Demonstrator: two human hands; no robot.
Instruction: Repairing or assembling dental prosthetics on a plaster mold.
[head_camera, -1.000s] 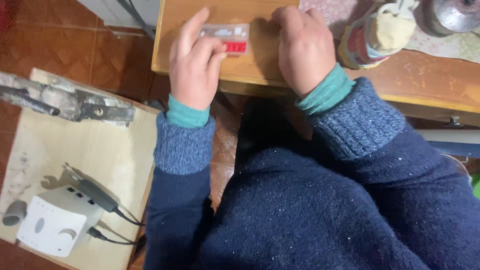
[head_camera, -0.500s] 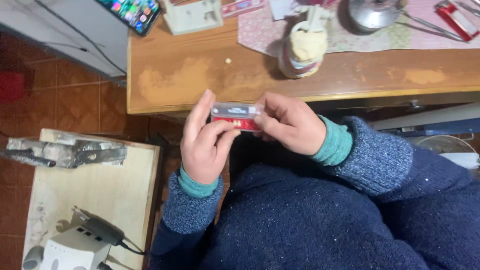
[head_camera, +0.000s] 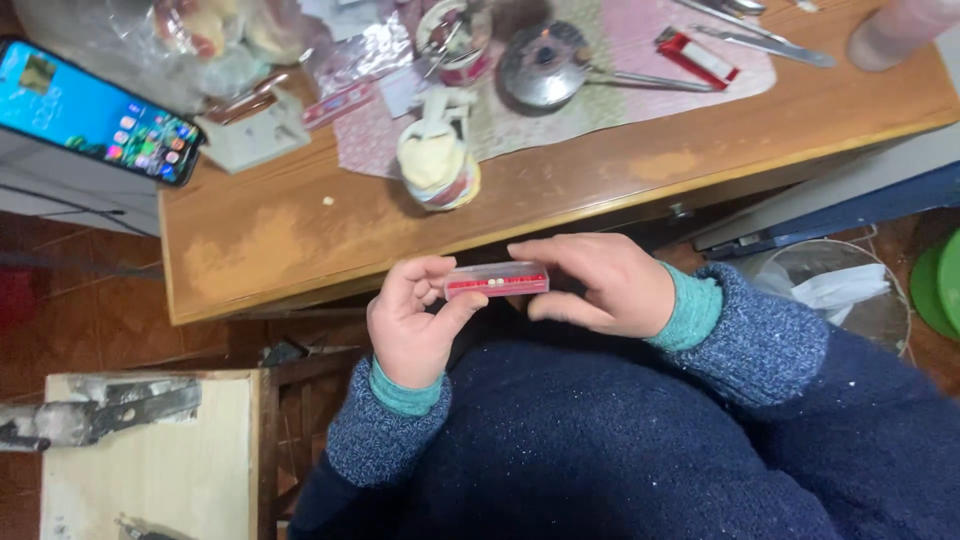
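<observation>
Both of my hands hold one small clear plastic box (head_camera: 497, 280) with a red strip and tiny white pieces inside. My left hand (head_camera: 410, 325) pinches its left end between thumb and fingers. My right hand (head_camera: 605, 285) grips its right end, fingers over the top. The box is level, in front of my chest and just below the front edge of the wooden table (head_camera: 300, 235). Dark blue knitted sleeves with green cuffs cover my wrists.
On the table lie a lit smartphone (head_camera: 100, 110), a small cup of pale paste (head_camera: 437, 165), a metal bowl (head_camera: 545, 65), a red flat case (head_camera: 697, 57), metal tools (head_camera: 760, 40) and plastic bags. A lined bin (head_camera: 835, 290) stands right; a low bench (head_camera: 150, 455) left.
My hands have come off the table with the box and drawn it toward my chest. The view has tilted up, showing more of the tabletop.
</observation>
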